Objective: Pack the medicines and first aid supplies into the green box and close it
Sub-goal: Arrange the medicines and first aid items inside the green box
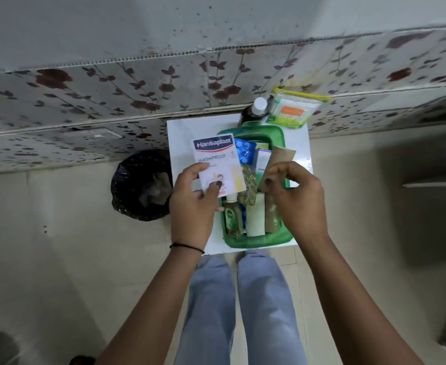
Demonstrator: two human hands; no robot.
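- Now the green box (256, 242) sits open on the white surface (179, 133), already part-filled with bottles, a white roll (255, 219) and blister packs.
- Your left hand (193, 206) grips the plaster pack (216, 162) just over the box's left edge; packing is the step in hand.
- Your right hand (295, 196) pinches a brown packet (278, 164) above the box's right side.
- Next, lower both flat into the gaps.
- Still outside, at the far rim: a dark bottle (255, 111) and a cotton bud pouch (294, 109). No lid shows.
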